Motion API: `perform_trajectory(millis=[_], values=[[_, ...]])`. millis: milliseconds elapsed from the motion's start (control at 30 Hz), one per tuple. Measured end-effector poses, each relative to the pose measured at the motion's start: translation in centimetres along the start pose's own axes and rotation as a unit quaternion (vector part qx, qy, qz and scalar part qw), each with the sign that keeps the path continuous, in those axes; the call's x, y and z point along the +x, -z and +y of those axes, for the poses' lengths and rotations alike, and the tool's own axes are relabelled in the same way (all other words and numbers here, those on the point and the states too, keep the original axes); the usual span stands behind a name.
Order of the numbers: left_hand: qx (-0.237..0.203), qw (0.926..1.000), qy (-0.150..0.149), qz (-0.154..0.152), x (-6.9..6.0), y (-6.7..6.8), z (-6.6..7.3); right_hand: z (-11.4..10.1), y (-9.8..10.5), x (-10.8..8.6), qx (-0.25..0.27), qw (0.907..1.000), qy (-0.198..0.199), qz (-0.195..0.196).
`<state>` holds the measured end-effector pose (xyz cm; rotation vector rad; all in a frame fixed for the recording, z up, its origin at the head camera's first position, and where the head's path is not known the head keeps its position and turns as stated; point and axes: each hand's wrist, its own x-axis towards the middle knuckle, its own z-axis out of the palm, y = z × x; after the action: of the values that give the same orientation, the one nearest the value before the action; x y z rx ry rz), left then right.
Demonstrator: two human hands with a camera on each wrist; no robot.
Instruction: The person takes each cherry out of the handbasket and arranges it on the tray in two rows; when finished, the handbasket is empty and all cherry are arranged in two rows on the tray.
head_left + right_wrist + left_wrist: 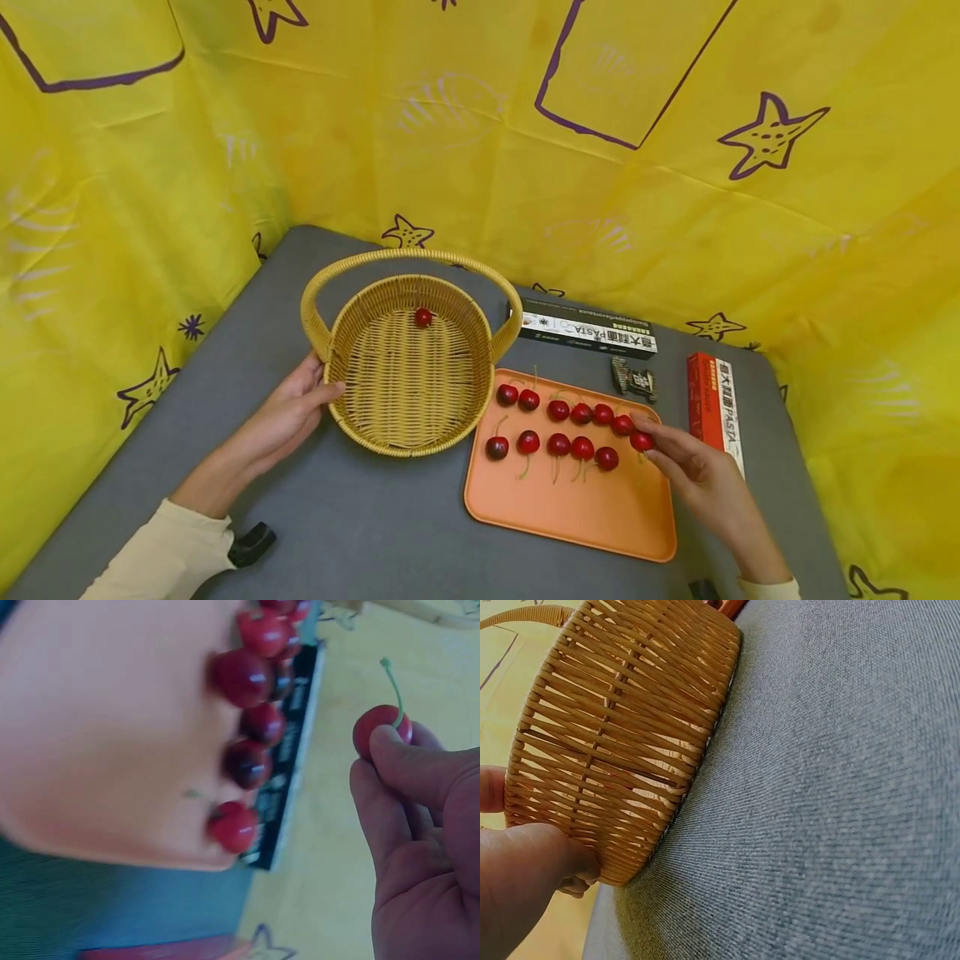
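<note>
My left hand [296,408] grips the near left side of a round wicker basket [412,450], thumb over the rim. From the left wrist view, the basket's woven wall [622,735] fills much of the picture. A single cherry [423,317] lies inside, toward the back. Over the right edge of an orange tray [570,512], my right hand [705,479] pinches a red cherry [375,729] between thumb and fingers, its green stem pointing up in the right wrist view. Several more cherries [558,444] lie on the tray in two rows.
A black pasta box [592,329] lies behind the tray, and a red and white pasta box [716,408] lies to its right. Between them sits a small dark patterned object [633,379]. Yellow printed cloth [465,150] hangs around the grey table [360,525].
</note>
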<state>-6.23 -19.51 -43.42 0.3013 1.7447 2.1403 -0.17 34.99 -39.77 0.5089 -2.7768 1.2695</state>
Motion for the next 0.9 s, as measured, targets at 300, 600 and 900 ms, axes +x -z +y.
perform_trajectory(millis=[300,600,900], values=[[0.006,1.0000,0.004,0.003,-0.1,0.0,0.1,3.5,-1.7,-1.6,0.016,0.9995,-0.022,0.014],[0.011,0.9998,0.015,0.007,-0.1,0.0,0.1,5.0,-2.8,-2.5,-0.030,0.9975,-0.062,0.013],[0.010,0.9997,0.018,0.010,-0.1,0.0,0.1,5.2,-2.9,-2.5,-0.068,0.9963,-0.051,0.006]])
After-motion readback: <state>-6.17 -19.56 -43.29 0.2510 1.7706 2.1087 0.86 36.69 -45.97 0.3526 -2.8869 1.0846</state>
